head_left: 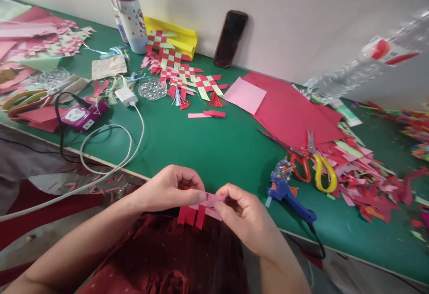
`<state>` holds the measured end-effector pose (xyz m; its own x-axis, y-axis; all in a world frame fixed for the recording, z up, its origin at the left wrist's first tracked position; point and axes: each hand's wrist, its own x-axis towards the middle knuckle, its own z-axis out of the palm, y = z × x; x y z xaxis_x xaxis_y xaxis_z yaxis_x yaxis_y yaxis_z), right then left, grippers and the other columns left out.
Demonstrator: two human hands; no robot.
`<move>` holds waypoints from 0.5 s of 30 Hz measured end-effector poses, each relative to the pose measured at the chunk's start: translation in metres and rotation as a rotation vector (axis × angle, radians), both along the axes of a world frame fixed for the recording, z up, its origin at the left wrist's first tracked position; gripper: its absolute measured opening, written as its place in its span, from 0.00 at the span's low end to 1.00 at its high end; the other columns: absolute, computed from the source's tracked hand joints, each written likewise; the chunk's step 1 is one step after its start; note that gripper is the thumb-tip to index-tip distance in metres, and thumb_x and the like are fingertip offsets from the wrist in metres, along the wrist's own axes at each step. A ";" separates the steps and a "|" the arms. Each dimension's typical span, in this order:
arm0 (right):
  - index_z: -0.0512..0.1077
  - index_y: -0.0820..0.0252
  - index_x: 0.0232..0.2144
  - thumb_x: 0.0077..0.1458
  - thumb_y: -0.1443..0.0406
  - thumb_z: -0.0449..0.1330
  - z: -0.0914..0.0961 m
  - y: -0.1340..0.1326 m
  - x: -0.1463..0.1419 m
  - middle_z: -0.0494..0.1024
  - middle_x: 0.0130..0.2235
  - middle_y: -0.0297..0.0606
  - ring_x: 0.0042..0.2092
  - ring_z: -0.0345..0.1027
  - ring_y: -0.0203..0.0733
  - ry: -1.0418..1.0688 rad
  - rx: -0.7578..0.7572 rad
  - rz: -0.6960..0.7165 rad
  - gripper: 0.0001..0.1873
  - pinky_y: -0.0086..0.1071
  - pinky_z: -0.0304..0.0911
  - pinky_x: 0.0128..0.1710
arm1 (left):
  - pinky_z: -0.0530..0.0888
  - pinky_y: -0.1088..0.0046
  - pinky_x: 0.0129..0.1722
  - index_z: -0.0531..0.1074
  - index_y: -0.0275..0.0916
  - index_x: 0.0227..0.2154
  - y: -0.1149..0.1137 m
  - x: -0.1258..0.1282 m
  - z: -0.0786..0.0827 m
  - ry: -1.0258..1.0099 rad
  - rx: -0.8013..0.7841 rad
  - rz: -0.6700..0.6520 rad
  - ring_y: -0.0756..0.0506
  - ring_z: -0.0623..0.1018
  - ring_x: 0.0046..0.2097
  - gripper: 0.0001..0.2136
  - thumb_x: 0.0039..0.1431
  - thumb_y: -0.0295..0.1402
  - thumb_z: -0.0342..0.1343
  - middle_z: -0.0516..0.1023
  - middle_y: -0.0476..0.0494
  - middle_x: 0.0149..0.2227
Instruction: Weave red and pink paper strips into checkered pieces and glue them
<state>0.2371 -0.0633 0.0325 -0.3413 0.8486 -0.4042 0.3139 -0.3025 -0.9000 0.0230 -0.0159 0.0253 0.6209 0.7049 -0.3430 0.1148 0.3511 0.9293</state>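
My left hand (170, 189) and my right hand (246, 216) meet just in front of the green table's near edge (214, 151). Both pinch a small bundle of folded red and pink paper strips (201, 209). The red strip ends hang down below my fingers, and a pink strip runs across between the two thumbs. Both hands are closed on the strips, held above my lap.
Blue glue gun (290, 195) and yellow and red scissors (315, 166) lie right of my hands, beside red paper sheets (295, 115) and scraps. Woven red-and-green paper pieces (184, 77), a bottle (129, 10), a phone (231, 37), a charger with white cable (125, 97) lie further back.
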 end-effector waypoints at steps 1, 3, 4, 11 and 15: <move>0.66 0.58 0.30 0.60 0.58 0.57 0.000 0.000 -0.001 0.63 0.26 0.27 0.26 0.53 0.30 0.006 -0.004 0.001 0.11 0.24 0.51 0.25 | 0.62 0.80 0.26 0.74 0.32 0.29 0.000 0.001 0.001 0.015 0.015 -0.007 0.54 0.66 0.26 0.11 0.54 0.38 0.61 0.72 0.49 0.25; 0.65 0.58 0.30 0.61 0.57 0.56 -0.001 0.000 -0.003 0.63 0.26 0.27 0.26 0.52 0.30 0.025 -0.017 -0.016 0.12 0.25 0.51 0.25 | 0.62 0.80 0.25 0.74 0.33 0.28 -0.001 0.002 0.001 0.028 0.035 0.012 0.54 0.66 0.26 0.11 0.55 0.38 0.60 0.72 0.50 0.24; 0.65 0.58 0.30 0.61 0.56 0.56 -0.001 0.000 -0.004 0.62 0.26 0.27 0.27 0.52 0.30 0.034 -0.020 -0.029 0.12 0.25 0.51 0.25 | 0.62 0.79 0.25 0.74 0.34 0.27 -0.001 0.002 0.001 0.024 0.036 0.024 0.54 0.66 0.26 0.11 0.56 0.38 0.60 0.72 0.50 0.24; 0.66 0.58 0.30 0.60 0.53 0.56 -0.004 0.002 -0.005 0.62 0.27 0.28 0.28 0.52 0.32 0.048 0.013 -0.101 0.15 0.26 0.53 0.27 | 0.61 0.79 0.24 0.72 0.34 0.26 -0.005 0.004 -0.005 0.009 0.014 0.095 0.54 0.66 0.24 0.13 0.56 0.41 0.61 0.70 0.50 0.23; 0.67 0.58 0.30 0.60 0.50 0.57 -0.006 0.006 -0.005 0.64 0.26 0.29 0.28 0.53 0.32 0.093 0.005 -0.137 0.18 0.26 0.53 0.27 | 0.62 0.79 0.25 0.72 0.33 0.27 -0.005 0.004 -0.007 0.007 0.033 0.136 0.54 0.65 0.25 0.13 0.57 0.40 0.60 0.70 0.50 0.23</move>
